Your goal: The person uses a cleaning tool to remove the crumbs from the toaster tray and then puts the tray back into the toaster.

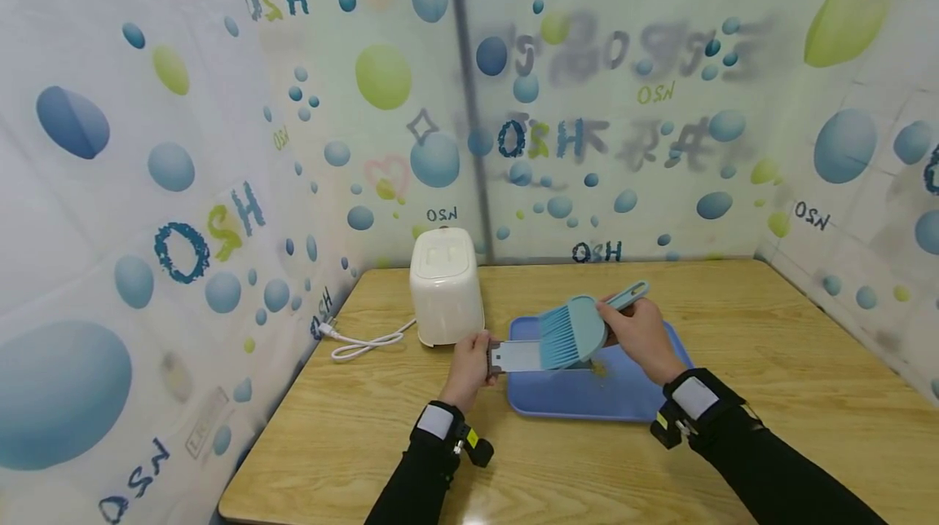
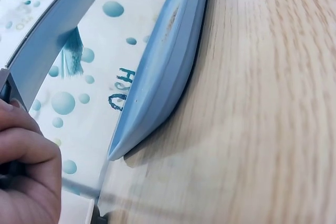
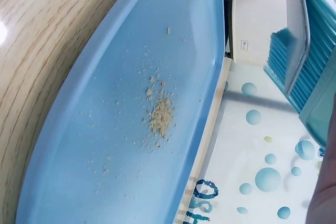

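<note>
My left hand (image 1: pixel 468 368) grips the grey end of a flat, pale crumb tray (image 1: pixel 517 356), held above the left part of a blue tray (image 1: pixel 557 404). A light-blue brush (image 1: pixel 589 329) is in my right hand (image 1: pixel 645 343), held by its handle. Its bristles lie across the crumb tray; in the right wrist view, bristles (image 3: pixel 278 51) show on both sides of the plate. Below, a small heap of tan crumbs (image 3: pixel 161 116) lies on the blue tray, with finer specks scattered around it. Part of the crumb tray is hidden behind the brush.
A white toaster (image 1: pixel 446 288) stands behind my left hand, close to the blue tray's left edge. Its white cord (image 1: pixel 363 346) lies looped on the wooden table (image 1: pixel 330 427) to the left. Patterned curtains (image 1: pixel 623 101) enclose the table at the back and sides.
</note>
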Demonstrator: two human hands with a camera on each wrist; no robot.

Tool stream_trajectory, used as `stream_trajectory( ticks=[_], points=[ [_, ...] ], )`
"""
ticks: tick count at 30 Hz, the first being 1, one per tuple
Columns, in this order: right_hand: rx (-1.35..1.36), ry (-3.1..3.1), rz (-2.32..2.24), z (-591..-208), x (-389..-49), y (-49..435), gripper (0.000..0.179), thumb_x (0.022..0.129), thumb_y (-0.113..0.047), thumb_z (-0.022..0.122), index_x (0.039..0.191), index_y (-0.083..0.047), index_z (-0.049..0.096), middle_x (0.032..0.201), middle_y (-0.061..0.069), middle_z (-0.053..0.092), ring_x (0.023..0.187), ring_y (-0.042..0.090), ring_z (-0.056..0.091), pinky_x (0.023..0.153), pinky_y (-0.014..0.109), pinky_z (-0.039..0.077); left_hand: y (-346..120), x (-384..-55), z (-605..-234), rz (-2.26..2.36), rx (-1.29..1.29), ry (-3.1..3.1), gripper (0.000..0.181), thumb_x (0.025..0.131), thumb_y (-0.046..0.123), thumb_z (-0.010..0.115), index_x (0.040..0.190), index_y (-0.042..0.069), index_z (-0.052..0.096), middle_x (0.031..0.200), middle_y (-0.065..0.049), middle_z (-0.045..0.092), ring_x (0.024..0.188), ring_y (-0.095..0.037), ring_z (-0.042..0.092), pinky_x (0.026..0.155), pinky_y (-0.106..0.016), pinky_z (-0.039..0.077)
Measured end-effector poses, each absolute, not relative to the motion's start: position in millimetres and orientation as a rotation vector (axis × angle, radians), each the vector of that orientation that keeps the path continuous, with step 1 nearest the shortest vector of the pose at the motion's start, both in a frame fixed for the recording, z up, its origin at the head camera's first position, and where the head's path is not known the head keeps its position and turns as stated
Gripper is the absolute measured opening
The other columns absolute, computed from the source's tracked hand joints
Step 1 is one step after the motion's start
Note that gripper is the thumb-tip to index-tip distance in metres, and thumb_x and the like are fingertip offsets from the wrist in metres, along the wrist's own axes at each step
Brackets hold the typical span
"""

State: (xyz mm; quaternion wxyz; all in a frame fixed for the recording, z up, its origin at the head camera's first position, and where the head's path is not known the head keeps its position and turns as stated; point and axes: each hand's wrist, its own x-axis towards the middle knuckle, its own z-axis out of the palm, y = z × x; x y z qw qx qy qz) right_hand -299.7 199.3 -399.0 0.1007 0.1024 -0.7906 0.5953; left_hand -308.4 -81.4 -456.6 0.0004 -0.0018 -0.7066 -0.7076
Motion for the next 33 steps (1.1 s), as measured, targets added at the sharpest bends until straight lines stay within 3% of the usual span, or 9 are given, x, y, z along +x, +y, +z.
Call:
stream_trajectory(
  ticks=[14,33],
  points=[
    [0.258,-2.349,1.693,-404,-302,212,0.045,0.106,-0.031,0.058,0.127,0.008,0.057,0.106,0.025,0.068,0.075,0.016,0.072,0.069,0.041,0.062,-86,-310,-458,-2.223,0.008,-2.223,0.037,0.112,0.025,0.039,0.114,-0.005,0.060,0.077,-0.007,0.058,0.050,-0.009,0.049,0.043,-0.018,0.043],
    [0.216,-2.350,1.587,-397,-301,238,0.047,0.107,-0.031,0.054,0.128,0.012,0.055,0.102,0.025,0.067,0.070,0.012,0.070,0.064,0.033,0.061,-85,-311,-460,-2.246,0.029,-2.206,0.036,0.113,0.022,0.037,0.113,-0.005,0.060,0.078,-0.007,0.058,0.048,-0.009,0.047,0.041,-0.018,0.041]
  ],
)
